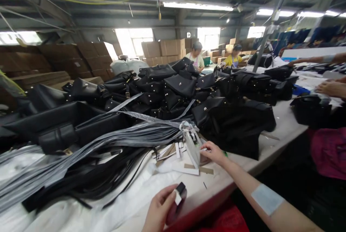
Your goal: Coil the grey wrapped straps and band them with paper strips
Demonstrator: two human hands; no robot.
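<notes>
1. Low at bottom centre, left hand (159, 208) curls round a small dark strap piece (178, 197) with a white tag, thumb on top.
2. Right hand (213, 151), arm stretched from lower right, fingers pinched on a clear plastic packet (192, 144) at frame centre.
3. White table (281, 127) carries piled black handbags (189, 91) and grey strips (108, 141).
4. Cardboard boxes (164, 48) stacked upper centre, workshop roof above.

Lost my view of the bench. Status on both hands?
Left hand fingers closed on small dark piece. Right hand reaching a clear packet. Heap of black bags crowds behind.
</notes>
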